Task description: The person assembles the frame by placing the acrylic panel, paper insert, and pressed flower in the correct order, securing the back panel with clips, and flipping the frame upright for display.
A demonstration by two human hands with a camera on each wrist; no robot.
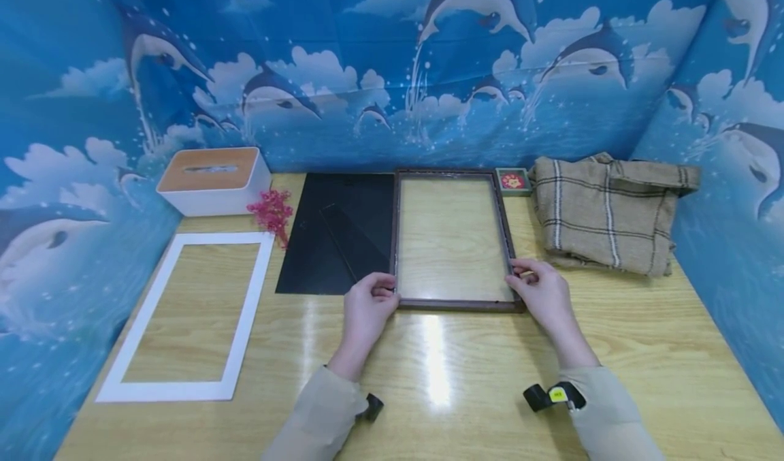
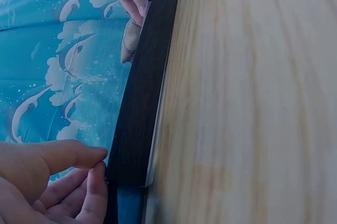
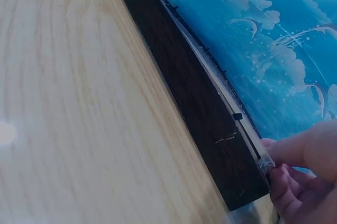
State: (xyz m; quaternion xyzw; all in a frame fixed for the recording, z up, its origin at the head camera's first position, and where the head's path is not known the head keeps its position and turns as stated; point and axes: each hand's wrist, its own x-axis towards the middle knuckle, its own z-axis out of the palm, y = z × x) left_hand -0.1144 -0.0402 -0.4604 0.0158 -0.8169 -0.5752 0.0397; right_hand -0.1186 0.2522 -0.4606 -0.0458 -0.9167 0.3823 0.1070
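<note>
A dark brown picture frame (image 1: pixel 459 305) lies on the table in front of the person, the wood grain showing through its middle. At its near left corner the left hand (image 1: pixel 369 304) pinches the frame's side, thumb and index finger meeting at the edge in the left wrist view. On the opposite side the right hand (image 1: pixel 542 291) grips the frame near its near right corner. A bit of clear film (image 3: pixel 266 164) shows by the right fingertips in the right wrist view. Small dark tabs (image 3: pixel 237 116) stand along the frame's inner edge.
Left of the frame lies a black backing board (image 1: pixel 306 243) with a stand leg. Farther left are a white mat border (image 1: pixel 171 391), a pink flower sprig (image 1: pixel 271 210) and a tissue box (image 1: pixel 220 195). A small green-edged box (image 1: pixel 513 182) and folded plaid cloth (image 1: pixel 603 216) sit at right.
</note>
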